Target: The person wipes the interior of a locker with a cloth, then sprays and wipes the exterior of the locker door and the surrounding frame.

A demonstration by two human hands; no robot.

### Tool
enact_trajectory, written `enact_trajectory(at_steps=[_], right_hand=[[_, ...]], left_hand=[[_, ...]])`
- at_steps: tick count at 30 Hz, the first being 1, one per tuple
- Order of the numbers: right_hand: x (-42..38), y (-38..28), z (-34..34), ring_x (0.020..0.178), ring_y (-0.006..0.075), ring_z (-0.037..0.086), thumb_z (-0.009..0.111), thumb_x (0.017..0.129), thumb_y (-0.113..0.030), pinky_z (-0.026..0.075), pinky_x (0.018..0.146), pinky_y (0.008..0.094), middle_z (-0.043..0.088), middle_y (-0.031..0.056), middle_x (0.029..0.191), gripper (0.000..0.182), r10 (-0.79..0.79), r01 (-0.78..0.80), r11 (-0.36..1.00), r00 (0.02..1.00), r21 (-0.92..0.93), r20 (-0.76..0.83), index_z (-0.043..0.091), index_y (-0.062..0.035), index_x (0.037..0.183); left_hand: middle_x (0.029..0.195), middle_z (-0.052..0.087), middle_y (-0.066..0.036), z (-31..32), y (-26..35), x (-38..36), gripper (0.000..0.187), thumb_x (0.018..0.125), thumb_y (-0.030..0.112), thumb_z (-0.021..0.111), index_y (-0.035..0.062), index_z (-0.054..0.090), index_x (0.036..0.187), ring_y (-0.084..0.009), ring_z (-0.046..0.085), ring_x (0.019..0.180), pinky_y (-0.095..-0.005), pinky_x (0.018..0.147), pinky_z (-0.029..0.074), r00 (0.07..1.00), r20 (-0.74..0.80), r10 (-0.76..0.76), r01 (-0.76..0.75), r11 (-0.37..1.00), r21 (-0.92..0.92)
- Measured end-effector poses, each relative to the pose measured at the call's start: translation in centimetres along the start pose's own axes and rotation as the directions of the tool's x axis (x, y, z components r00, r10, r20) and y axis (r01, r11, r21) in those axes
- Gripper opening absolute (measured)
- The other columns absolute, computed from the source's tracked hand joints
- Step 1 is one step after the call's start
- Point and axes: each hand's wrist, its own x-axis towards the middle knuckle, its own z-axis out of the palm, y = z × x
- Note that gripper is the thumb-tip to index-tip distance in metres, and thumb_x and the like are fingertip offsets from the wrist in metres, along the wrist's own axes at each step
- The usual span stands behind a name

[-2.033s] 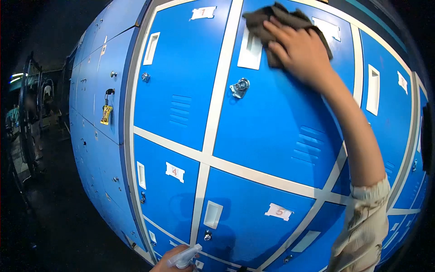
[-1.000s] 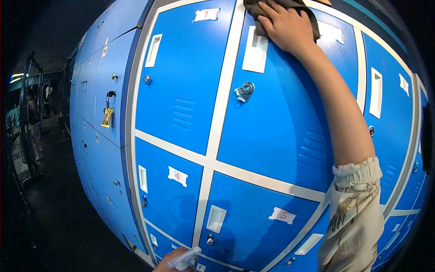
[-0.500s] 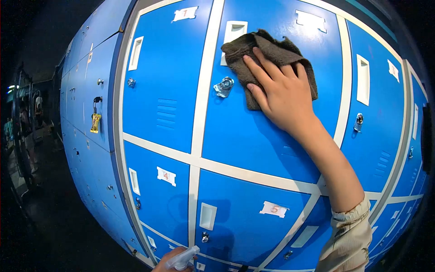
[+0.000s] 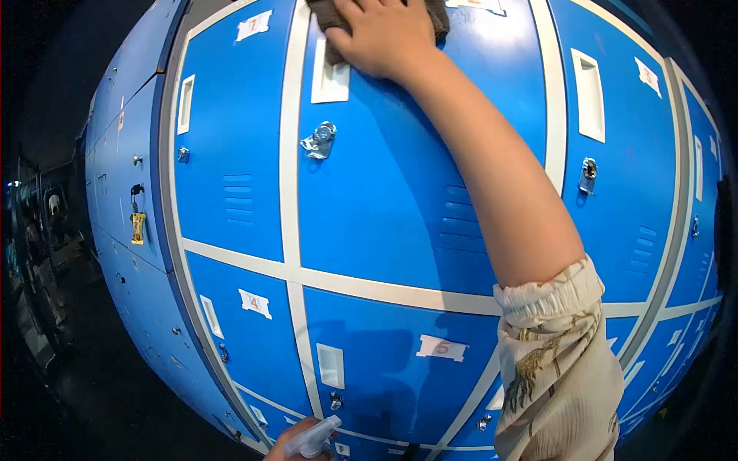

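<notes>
Dark-brown, rumpled cloth [image 4: 439, 18] lies under the spread right hand [image 4: 387, 34]; left hand [image 4: 286, 446] grips translucent sprayer [image 4: 314, 440].

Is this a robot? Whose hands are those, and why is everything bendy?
No robot, just one person's bare hands. The camera sits on that person's head, looking forward and down. The bendiness probably comes from a very wide lens. Up high, the right hand presses a dark cloth against a blue locker door. At the bottom, the left hand holds a spray bottle; only its top shows clearly. White number labels mark the doors.
</notes>
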Motion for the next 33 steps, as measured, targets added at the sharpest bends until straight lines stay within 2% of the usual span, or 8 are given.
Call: enact_trajectory(at_steps=[3,7,16,21,25,28,31,33], right_hand=[[-3.8,-1.2,-0.9,0.115,0.0211,0.051,0.038,0.091,-0.047,0.025,0.103,0.0487,0.051,0.0035,0.136,0.054,-0.052,0.049,0.993,0.998,-0.111,-0.022,0.047,-0.02,0.137],[-10.8,-3.7,-5.4,0.11,0.0261,0.052,0.046,0.09,-0.043,0.029,0.101,0.0518,0.051,0.0094,0.134,0.055,-0.111,0.104,0.992,0.989,0.074,0.1,0.045,-0.0161,0.137],[-19.2,-1.7,-12.6,0.105,0.0219,0.053,0.057,0.082,-0.045,0.031,0.104,0.0454,0.06,0.0042,0.118,0.062,-0.306,0.205,0.92,0.908,0.333,0.286,0.046,-0.0222,0.138],[-13.5,1.5,-9.7,0.098,0.0256,0.058,0.053,0.084,-0.048,0.033,0.099,0.0431,0.062,0.0072,0.114,0.059,-0.179,0.14,0.975,0.956,0.173,0.233,0.047,-0.0226,0.136],[-7.8,5.7,-6.1,0.106,0.027,0.055,0.048,0.089,-0.045,0.034,0.096,0.0406,0.044,0.0068,0.144,0.055,-0.111,0.111,0.993,0.994,-0.028,0.016,0.043,-0.0249,0.14],[-7.5,4.7,-5.5,0.112,0.0264,0.054,0.045,0.089,-0.049,0.03,0.101,0.0462,0.051,0.0091,0.136,0.056,-0.103,0.099,0.992,0.993,-0.083,-0.051,0.047,-0.0214,0.137],[-11.4,2.7,-7.7,0.105,0.0293,0.053,0.05,0.087,-0.042,0.032,0.097,0.0473,0.049,0.009,0.137,0.058,-0.214,0.207,0.975,0.972,0.074,0.097,0.041,-0.0227,0.141],[-15.2,0.0,-11.0,0.107,0.026,0.054,0.052,0.085,-0.044,0.032,0.1,0.049,0.056,0.0082,0.126,0.06,-0.257,0.201,0.961,0.905,0.191,0.339,0.043,-0.0209,0.14]], left_hand=[[0.126,0.054,-0.01,0.5,-0.3,0.0,0.061,0.078,-0.005,0.057,-0.0003,0.043,0.137,-0.0218,0.053,0.114,-0.0343,0.094,0.042,1.0,0.011,-0.009,0.011,0.987,-0.162],[0.124,0.055,-0.01,1.1,1.2,-0.3,0.063,0.076,-0.006,0.058,-0.0002,0.044,0.136,-0.0215,0.054,0.112,-0.0346,0.095,0.042,0.994,-0.006,-0.112,0.107,0.967,-0.229],[0.115,0.059,-0.008,0.4,-0.1,-0.1,0.064,0.072,-0.01,0.058,0.0007,0.048,0.134,-0.0203,0.055,0.107,-0.0329,0.093,0.043,0.998,-0.015,0.06,-0.059,0.997,0.05],[0.125,0.056,-0.01,0.7,-0.4,0.1,0.066,0.072,-0.012,0.056,-0.0007,0.044,0.136,-0.0218,0.053,0.115,-0.0325,0.097,0.04,1.0,-0.009,-0.022,0.022,0.999,-0.04],[0.132,0.053,-0.011,0.6,-2.7,0.0,0.066,0.073,-0.013,0.054,-0.0006,0.043,0.137,-0.0226,0.05,0.121,-0.0318,0.099,0.038,0.996,0.025,0.09,-0.089,0.995,-0.051],[0.127,0.055,-0.01,1.3,-2.1,-0.2,0.064,0.074,-0.01,0.053,-0.0002,0.044,0.136,-0.0223,0.052,0.116,-0.0319,0.095,0.041,1.0,-0.017,-0.015,0.013,0.996,-0.093],[0.122,0.056,-0.008,1.1,-0.3,-0.1,0.062,0.075,-0.008,0.053,0.0006,0.045,0.136,-0.0217,0.054,0.11,-0.0326,0.089,0.045,0.999,0.021,0.047,-0.049,0.993,0.105],[0.119,0.056,-0.007,1.1,-0.1,-0.2,0.062,0.075,-0.007,0.054,0.0011,0.046,0.135,-0.0206,0.055,0.107,-0.0325,0.087,0.046,1.0,0.028,-0.014,0.015,0.999,-0.032]])
